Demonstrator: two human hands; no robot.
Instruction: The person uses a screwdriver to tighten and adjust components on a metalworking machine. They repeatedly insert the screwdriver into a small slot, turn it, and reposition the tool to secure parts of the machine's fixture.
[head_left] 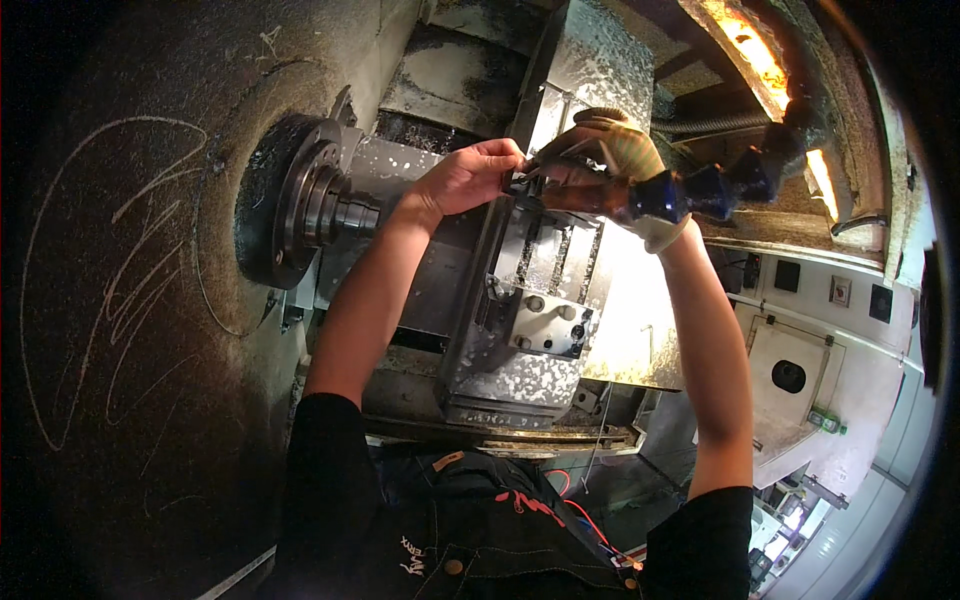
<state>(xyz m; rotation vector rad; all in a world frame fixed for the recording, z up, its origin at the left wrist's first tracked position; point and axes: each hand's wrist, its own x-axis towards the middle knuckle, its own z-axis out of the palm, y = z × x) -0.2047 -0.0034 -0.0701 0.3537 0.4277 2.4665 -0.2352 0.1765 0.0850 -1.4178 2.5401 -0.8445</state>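
My bare left hand [468, 180] is closed, thumb and fingers pinched together at a small dark metal piece [522, 180] on the upper end of the tool block [540, 245]. Whatever lies between those fingertips is too small to make out. My right hand [622, 155] wears a pale work glove with dark fingers. Its fingers are bent and point left to the same spot, nearly meeting the left fingertips. A segmented blue and black coolant hose [705, 192] with a copper-coloured nozzle [590, 197] crosses in front of the glove and hides part of it.
Left of my left forearm, a lathe spindle [290, 205] with a stepped metal nose [350, 215] juts out from the dark wall [120, 300]. Metal chips cover the slide [510, 385]. A bright work lamp [750, 50] shines at the upper right. A machine panel [790, 375] stands to the right.
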